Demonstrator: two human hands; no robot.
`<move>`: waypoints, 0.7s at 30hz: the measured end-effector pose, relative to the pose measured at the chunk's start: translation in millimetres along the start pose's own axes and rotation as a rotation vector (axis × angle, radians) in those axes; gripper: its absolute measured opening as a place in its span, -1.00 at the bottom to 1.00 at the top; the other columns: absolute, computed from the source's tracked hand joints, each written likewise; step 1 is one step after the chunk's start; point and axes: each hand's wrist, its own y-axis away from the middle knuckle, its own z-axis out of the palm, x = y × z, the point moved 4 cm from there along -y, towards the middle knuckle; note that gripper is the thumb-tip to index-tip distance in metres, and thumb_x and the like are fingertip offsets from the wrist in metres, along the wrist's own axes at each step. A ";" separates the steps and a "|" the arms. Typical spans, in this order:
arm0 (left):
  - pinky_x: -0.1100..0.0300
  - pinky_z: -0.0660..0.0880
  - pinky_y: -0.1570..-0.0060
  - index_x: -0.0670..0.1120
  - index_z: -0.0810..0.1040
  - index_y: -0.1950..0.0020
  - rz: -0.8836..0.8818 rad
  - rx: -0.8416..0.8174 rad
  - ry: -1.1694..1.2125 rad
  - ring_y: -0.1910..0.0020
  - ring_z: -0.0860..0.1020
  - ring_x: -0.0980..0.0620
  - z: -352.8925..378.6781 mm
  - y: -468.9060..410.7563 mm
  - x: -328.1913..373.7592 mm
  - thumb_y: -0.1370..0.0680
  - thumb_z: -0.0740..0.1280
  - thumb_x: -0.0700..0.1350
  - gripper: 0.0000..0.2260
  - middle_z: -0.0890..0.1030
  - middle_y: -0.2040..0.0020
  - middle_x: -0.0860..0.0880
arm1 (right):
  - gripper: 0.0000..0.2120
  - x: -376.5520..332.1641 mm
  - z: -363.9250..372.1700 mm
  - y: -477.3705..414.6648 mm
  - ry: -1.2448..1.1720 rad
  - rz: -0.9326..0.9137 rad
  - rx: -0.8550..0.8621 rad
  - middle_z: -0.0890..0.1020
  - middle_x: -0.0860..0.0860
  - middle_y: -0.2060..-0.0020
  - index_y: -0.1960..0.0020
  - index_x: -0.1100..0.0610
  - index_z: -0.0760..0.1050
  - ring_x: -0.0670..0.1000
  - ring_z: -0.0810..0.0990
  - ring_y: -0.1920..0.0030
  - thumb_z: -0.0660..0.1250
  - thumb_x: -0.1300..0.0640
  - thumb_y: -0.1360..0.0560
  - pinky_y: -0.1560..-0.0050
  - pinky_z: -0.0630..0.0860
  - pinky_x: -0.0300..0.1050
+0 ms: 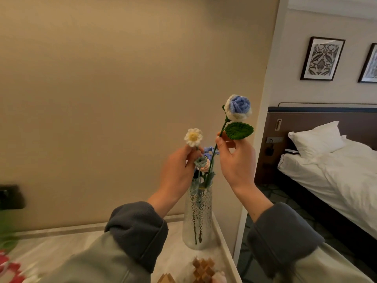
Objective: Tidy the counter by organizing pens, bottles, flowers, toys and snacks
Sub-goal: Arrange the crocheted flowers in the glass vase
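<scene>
Head view, looking up past both forearms to a glass vase [197, 219] standing near the right edge of the pale counter [81, 244]. Left hand [179, 170] raised beside the vase mouth, fingertips pressed together in a pinch on the stem just under a white daisy [193, 137]. Right hand [237, 160] higher and just to the right, thumb and forefinger pinching the green stem of a blue rose [238, 107] right below its knitted leaf [239, 130]; lower end of that stem already down in the vase mouth among shorter blue and pink blooms [205, 160]. Hard to tell whether the daisy stem reaches into the vase, hidden as it is behind the palm. Likely risks from here: a tall, narrow vase so close to the counter edge, apt to tip toward the floor under any sideways tug from either stem or a bump from a sleeve cuff [138, 231]. Top-heavy rose likely to flop or lean outward once let go, dragging the smaller blooms askew. Stems possibly snagging on one another in the crowded neck, and a forced push possibly bending the wire. Wooden puzzle pieces [204, 268] just in front of the vase, within reach of a dropped elbow. Red and white blur at lower left too smeared to name.
</scene>
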 end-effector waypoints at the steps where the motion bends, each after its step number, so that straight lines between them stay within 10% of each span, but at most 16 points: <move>1: 0.17 0.43 0.22 0.10 0.52 0.02 -0.033 -0.026 -0.010 0.14 0.56 0.19 3.7 1.9 -6.1 -0.61 0.22 -0.13 -0.86 0.61 0.13 0.17 | -0.88 -0.7 0.3 -0.5 0.000 -0.003 -0.004 0.64 -0.09 0.24 0.02 0.09 0.61 -0.13 0.59 0.23 0.35 0.05 -0.55 0.22 0.50 -0.16; 15: 0.12 0.27 0.27 0.05 0.54 0.07 -0.054 -0.093 -0.433 0.13 0.44 -0.02 7.5 0.0 -41.8 -0.58 0.24 -0.09 -0.90 0.43 0.27 0.09 | -0.82 20.6 33.8 22.4 0.249 0.136 -0.285 0.63 -0.04 0.22 0.12 0.05 0.57 0.00 0.60 0.19 0.28 -0.02 -0.54 0.21 0.55 -0.05; 21: 0.14 0.20 -0.05 0.01 0.55 -0.18 -0.033 -0.083 -0.609 -0.22 0.31 -0.03 13.4 20.6 -59.5 -0.55 0.28 0.02 -0.77 0.47 -0.19 0.03 | -0.93 53.0 41.3 57.4 0.433 0.080 -0.318 0.49 -0.03 -0.09 0.12 -0.02 0.56 0.08 0.37 -0.26 0.35 0.00 -0.47 -0.22 0.33 0.05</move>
